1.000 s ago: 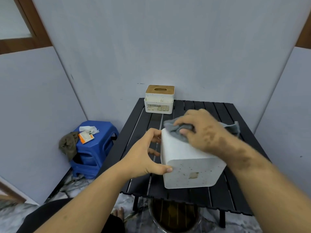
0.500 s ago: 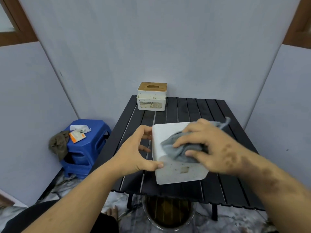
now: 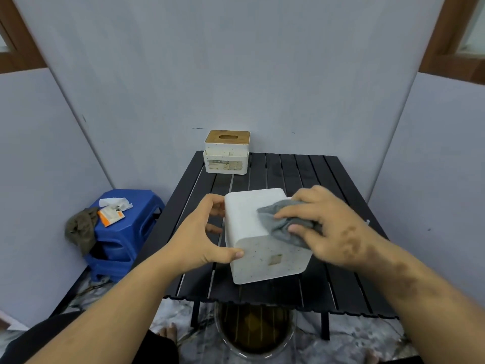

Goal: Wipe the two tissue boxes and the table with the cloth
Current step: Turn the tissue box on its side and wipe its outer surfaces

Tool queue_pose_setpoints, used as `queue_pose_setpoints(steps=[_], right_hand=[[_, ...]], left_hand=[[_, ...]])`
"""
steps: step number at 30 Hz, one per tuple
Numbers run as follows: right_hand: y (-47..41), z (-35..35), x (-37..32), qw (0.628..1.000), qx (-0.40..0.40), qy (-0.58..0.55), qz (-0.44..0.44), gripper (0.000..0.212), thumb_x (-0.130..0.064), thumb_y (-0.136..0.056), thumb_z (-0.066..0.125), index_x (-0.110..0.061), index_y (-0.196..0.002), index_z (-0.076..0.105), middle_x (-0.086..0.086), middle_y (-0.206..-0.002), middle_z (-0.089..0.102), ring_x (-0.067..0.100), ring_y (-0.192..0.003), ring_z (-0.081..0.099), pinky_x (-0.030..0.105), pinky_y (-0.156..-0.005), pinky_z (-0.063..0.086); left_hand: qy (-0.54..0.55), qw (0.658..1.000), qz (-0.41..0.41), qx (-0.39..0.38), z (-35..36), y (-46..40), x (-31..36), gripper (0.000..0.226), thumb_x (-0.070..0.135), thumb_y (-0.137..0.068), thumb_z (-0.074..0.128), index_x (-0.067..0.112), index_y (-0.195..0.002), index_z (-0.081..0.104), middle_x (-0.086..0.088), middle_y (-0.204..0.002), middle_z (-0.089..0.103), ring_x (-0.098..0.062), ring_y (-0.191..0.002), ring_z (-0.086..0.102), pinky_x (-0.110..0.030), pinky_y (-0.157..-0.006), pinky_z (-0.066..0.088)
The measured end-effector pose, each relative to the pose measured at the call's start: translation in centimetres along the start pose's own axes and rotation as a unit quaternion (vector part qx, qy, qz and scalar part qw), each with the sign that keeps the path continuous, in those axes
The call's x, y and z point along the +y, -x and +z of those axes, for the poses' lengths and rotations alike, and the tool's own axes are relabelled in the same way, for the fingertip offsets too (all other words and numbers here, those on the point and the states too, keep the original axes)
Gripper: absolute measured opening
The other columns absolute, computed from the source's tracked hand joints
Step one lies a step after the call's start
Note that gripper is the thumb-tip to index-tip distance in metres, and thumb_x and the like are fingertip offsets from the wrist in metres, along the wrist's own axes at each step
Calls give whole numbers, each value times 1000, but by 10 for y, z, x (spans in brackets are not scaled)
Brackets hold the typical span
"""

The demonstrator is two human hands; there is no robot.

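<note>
Right now the near white speckled plastic tissue box [image 3: 256,237] lies on its side at the front-centre of the black slatted metal table [image 3: 296,172], w/ a small brownish patch on the end facing the camera. Left hand [image 3: 202,237] grips the box's left side: thumb curled onto the near end, fingers wrapped round the far-left edge. Right hand [image 3: 325,227] presses a bunched grey cloth [image 3: 283,224] down on the box's upper face toward its right edge, fingers curled over the cloth & pinning it; part of the cloth drapes down the near right corner.

Second tissue box, white w/ a wooden slotted lid [image 3: 227,152], stands upright at the back-left of the table, against the wall, well apart from the first. It has a worn label & brown spots on its front.

Left of the table, on the floor, is a blue plastic stool [image 3: 126,232] carrying a white crumpled tissue [image 3: 115,203], an orange-and-white packet [image 3: 110,216] & an olive-brown rag [image 3: 80,228] hanging off its left edge. Under the table's front edge sits a round metal basin [image 3: 256,332] w/ dark brownish contents. Floor has a grey marbled pattern. Grey-lilac panels close in the back & both sides.
</note>
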State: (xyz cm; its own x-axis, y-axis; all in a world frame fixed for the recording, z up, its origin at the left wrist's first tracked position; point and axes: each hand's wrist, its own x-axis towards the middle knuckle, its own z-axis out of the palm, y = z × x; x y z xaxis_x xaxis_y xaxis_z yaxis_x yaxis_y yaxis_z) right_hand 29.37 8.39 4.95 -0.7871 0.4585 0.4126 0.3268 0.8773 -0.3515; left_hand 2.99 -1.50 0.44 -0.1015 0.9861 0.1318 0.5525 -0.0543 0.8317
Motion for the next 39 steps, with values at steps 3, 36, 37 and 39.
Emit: queue_pose_setpoints(steps=[3, 36, 37, 39], right_hand=[[10, -25, 32, 993, 49, -30, 103, 28, -20, -85, 68, -41, -104, 72, -21, -97, 61, 6, -99, 59, 20, -89, 44], [-1, -62, 21, 969, -1, -107, 221, 26, -14, -87, 71, -39, -94, 76, -22, -94, 74, 2, -95, 68, 19, -91, 49], [3, -67, 17, 968, -6, -146, 204, 29, -11, -87, 71, -39, -94, 77, -21, -100, 74, 3, -100, 68, 29, -96, 50], [9, -73, 8, 969, -27, -196, 145, 30, -8, -86, 71, -35, -95, 77, -17, -105, 74, 6, -104, 68, 33, -95, 52]], left_hand=[[-14, 1000, -1, 3, 2, 2, 4, 93, 56, -53, 88, 42, -133, 42, 23, -135, 57, 1, -128, 53, -26, -97, 53], [-150, 985, 70, -56, 5, 41, 29, 78, 37, -82, 82, 22, -149, 45, 10, -148, 52, -9, -137, 51, -23, -113, 39], [-157, 986, 40, -47, 1, 37, 22, 59, 32, -96, 68, 10, -147, 49, -2, -150, 54, -17, -139, 51, -25, -112, 38], [-95, 993, -68, -20, 11, 17, 24, 34, 22, -108, 47, 0, -128, 62, -12, -136, 61, -26, -135, 52, -25, -103, 42]])
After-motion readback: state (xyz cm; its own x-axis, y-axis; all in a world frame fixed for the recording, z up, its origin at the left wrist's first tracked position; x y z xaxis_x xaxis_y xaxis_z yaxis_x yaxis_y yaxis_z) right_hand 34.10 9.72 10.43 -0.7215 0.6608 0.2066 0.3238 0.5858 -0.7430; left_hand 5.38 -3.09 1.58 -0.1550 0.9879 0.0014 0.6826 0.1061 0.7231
